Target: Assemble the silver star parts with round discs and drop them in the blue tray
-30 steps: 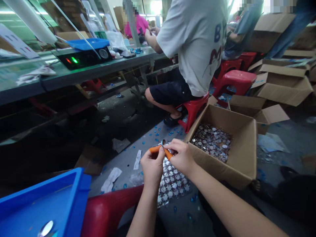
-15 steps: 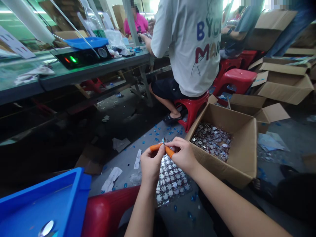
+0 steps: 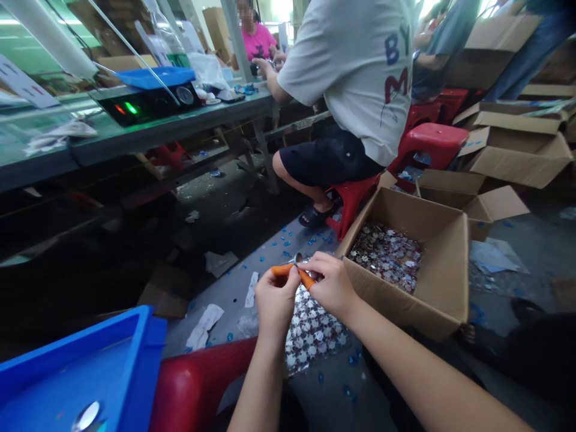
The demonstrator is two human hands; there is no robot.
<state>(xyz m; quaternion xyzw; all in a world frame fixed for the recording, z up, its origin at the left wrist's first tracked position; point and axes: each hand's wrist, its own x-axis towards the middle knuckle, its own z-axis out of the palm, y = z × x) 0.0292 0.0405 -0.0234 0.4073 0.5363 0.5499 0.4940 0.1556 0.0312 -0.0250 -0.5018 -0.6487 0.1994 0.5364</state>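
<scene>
My left hand (image 3: 275,303) and my right hand (image 3: 330,284) meet in the middle of the view, both closed in a pinch. Each has an orange finger cot on a fingertip. Together they grip a small shiny round metal piece (image 3: 297,258) held between the fingertips. Below the hands lies a sheet of small round patterned pieces (image 3: 312,333) on the floor. Just right of my right hand stands an open cardboard box (image 3: 443,258) with a heap of the same small pieces inside.
A blue plastic tray (image 3: 90,372) sits at the lower left on a red stool (image 3: 198,384). A person in a white shirt (image 3: 360,72) sits on another red stool ahead, at a long green workbench (image 3: 135,135). Cardboard boxes (image 3: 517,150) pile up at the right. Paper scraps litter the floor.
My hands have stayed almost in place, working the small piece between the fingertips. The seated person ahead has shifted and leaned on the stool.
</scene>
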